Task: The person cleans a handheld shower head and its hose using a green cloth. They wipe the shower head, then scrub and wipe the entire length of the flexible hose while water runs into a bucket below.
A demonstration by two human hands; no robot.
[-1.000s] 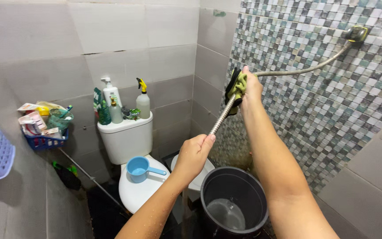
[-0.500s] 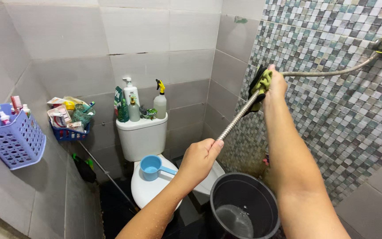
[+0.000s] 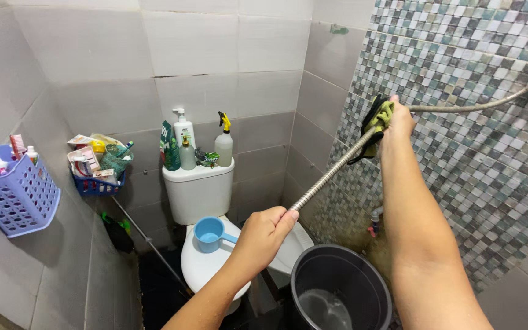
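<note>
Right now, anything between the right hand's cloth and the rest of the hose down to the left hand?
Nothing visible. The right hand holds the cloth around the hose; the stretch down to the left hand runs bare.

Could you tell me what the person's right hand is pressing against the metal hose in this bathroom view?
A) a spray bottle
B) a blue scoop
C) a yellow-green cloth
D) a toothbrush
C: the right hand wraps a yellow-green cloth around the metal hose, while the left hand grips the hose lower down; the blue scoop rests on the toilet lid and the spray bottle stands on the tank.
</note>
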